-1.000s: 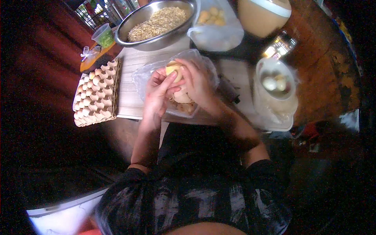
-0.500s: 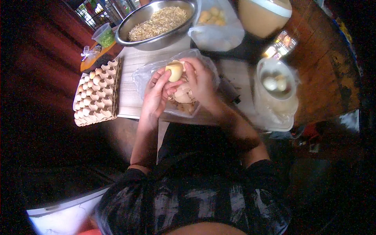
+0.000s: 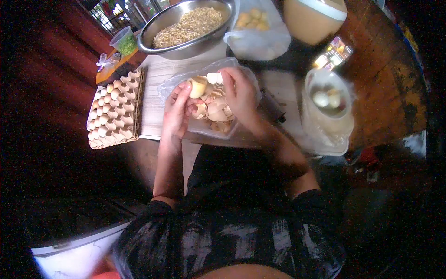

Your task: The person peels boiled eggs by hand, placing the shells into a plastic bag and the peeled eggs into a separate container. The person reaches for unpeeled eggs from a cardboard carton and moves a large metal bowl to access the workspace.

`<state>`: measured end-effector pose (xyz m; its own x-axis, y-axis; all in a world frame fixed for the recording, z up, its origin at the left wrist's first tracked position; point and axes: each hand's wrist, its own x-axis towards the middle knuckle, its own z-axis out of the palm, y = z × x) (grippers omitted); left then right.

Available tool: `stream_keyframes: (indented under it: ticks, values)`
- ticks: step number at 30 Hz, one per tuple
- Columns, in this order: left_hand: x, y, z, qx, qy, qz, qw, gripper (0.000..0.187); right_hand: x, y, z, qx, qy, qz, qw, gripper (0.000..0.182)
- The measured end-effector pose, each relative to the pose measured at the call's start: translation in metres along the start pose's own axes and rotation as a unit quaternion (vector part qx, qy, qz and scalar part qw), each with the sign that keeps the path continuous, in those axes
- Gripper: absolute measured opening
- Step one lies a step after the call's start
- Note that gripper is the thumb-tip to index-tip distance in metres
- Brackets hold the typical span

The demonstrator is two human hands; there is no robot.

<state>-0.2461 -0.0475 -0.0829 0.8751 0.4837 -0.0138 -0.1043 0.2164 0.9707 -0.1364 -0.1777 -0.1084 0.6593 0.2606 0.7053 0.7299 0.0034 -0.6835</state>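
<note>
A pale, partly peeled egg [image 3: 198,87] is held in the fingers of my left hand [image 3: 178,106]. My right hand [image 3: 239,93] is just right of it, its fingertips closed on a piece of white eggshell [image 3: 214,78]. Both hands are over an open clear plastic bag [image 3: 167,88] that holds broken eggshells [image 3: 216,109]. The egg and the shell piece look slightly apart.
An egg carton [image 3: 124,122] with several eggs stands at the left. Behind are a metal bowl [image 3: 144,43] of husks, a bag of yellowish items [image 3: 253,44] and a green-filled cup [image 3: 124,45]. At right lie a phone [image 3: 335,54] and a container with peeled eggs [image 3: 327,128].
My left hand has moved slightly left with the egg. My right fingers have come away from it with a piece of shell. More broken shells now show between the hands.
</note>
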Motion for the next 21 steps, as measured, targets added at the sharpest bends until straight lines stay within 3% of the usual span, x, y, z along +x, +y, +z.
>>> stream_keyframes:
  ticks: [6, 8, 10, 11, 13, 15, 17, 19, 21]
  values:
    - [0.005, 0.006, -0.012, -0.232, -0.109, -0.064, 0.964, 0.044, 0.002, 0.001, 0.0, -0.045, 0.009, -0.015, 0.999, 0.011]
    - [0.006, 0.008, -0.015, -0.255, -0.104, -0.073, 0.959, 0.045, 0.001, 0.005, 0.0, -0.073, -0.069, -0.027, 0.995, 0.014]
    - [0.006, 0.02, -0.014, -0.271, -0.116, -0.049, 0.954, 0.046, 0.0, -0.001, 0.0, -0.109, -0.074, -0.069, 0.989, 0.016]
    - [0.005, 0.028, -0.009, -0.226, -0.071, -0.022, 0.971, 0.046, 0.001, -0.004, 0.0, -0.146, -0.081, -0.11, 0.98, 0.019]
    - [0.023, 0.05, -0.018, -0.137, -0.13, -0.011, 0.982, 0.046, 0.002, -0.009, -0.001, -0.141, -0.089, -0.09, 0.982, 0.026]
    - [0.038, 0.074, 0.001, -0.005, -0.076, 0.082, 0.994, 0.039, 0.005, -0.017, -0.006, -0.082, -0.037, -0.106, 0.99, 0.03]
    - [0.065, 0.09, 0.033, 0.153, -0.066, 0.191, 0.967, 0.036, 0.006, -0.018, -0.012, -0.119, -0.038, -0.123, 0.984, 0.032]
    - [0.118, 0.087, 0.054, 0.385, -0.074, 0.404, 0.826, 0.035, 0.005, -0.018, -0.011, -0.088, -0.045, -0.106, 0.989, 0.031]
    - [0.16, 0.08, 0.088, 0.437, -0.107, 0.487, 0.748, 0.037, 0.006, -0.022, -0.015, -0.092, -0.046, -0.116, 0.988, 0.029]
